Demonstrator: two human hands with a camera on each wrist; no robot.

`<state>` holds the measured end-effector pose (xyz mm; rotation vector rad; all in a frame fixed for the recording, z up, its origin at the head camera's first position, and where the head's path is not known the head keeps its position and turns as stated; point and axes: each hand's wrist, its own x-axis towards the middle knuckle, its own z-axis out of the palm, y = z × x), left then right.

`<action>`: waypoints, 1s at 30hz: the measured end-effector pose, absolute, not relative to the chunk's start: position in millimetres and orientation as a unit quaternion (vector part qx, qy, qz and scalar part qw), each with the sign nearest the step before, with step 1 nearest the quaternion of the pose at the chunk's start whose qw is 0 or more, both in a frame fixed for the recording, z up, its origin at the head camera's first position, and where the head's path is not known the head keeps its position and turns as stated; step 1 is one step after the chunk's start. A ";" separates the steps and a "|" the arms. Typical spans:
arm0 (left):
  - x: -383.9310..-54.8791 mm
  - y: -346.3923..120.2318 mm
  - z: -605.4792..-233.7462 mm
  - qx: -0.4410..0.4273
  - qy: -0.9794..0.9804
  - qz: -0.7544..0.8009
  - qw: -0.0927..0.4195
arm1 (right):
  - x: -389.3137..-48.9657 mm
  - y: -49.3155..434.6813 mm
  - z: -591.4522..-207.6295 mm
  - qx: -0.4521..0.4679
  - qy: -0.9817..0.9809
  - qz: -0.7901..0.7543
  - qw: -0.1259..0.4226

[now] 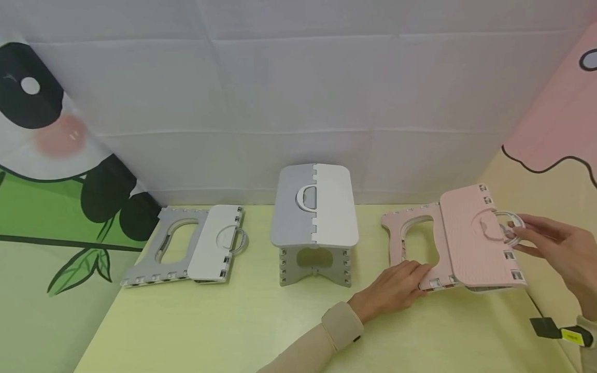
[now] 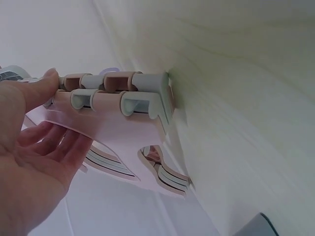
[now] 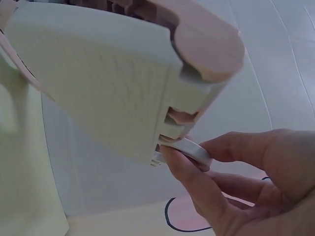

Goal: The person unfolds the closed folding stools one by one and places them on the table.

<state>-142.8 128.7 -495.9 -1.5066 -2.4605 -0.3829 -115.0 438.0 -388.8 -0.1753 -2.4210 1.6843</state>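
Note:
A pink folding step stool point(image 1: 485, 238), folded flat, is tilted with its handle end raised at the right of the table. My left hand point(image 1: 396, 287) grips its near edge beside the oval leg opening; in the left wrist view the thumb lies over the hinged edge and the fingers point(image 2: 54, 142) reach beneath. With my right hand point(image 1: 555, 246) I pinch the pale loop handle point(image 1: 514, 228) at the stool's right end. The right wrist view shows thumb and fingers on that handle point(image 3: 189, 150), below the stool's pale inner panel point(image 3: 98, 73).
An unfolded grey and white step stool point(image 1: 333, 207) stands upright mid-table. To the left lies a folded grey and white stool point(image 1: 210, 243), its handle pointing right. Behind the yellow table point(image 1: 233, 326) rises a pale cloth backdrop point(image 1: 298, 93), with printed cartoon figures on the sides.

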 end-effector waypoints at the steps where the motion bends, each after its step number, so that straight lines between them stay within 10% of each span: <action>1: -142.7 128.7 -496.1 -0.515 -0.840 -0.128 0.115 | -114.4 437.8 -388.4 -0.060 -0.819 0.563 0.093; 30: -141.8 125.8 -500.9 -0.535 -0.816 -0.178 0.127 | -114.1 428.3 -370.2 0.001 -0.820 0.563 0.109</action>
